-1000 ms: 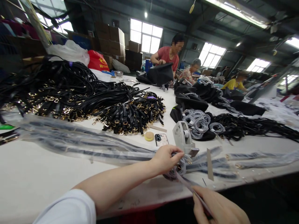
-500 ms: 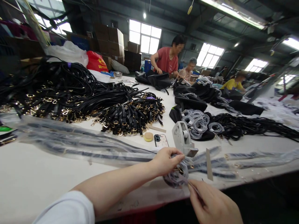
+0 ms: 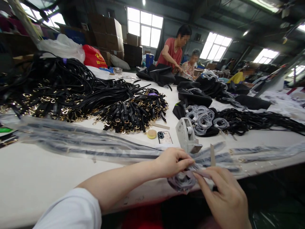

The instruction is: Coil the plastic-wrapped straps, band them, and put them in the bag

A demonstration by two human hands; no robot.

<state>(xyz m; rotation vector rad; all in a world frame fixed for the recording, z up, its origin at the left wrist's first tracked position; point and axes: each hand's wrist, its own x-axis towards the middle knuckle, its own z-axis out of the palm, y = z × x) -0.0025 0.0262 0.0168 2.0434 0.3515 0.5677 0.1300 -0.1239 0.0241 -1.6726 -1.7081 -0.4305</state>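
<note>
Right hand (image 3: pixel 225 194) up beside the wrapped coil (image 3: pixel 182 182)

A second ago the right hand held the plastic-wrapped loose end (image 3: pixel 203 173) down past the front edge of the worktop (image 3: pixel 47 173); now it pinches that end just beside the coil, near the fingertips of the left hand (image 3: pixel 170 162), and hides the lower part of the tan strip (image 3: pixel 212 155). Across the worktop, the co-worker in red (image 3: pixel 170 52) has lowered the raised black bag (image 3: pixel 162 74) onto the surface and reaches toward its right end
</note>
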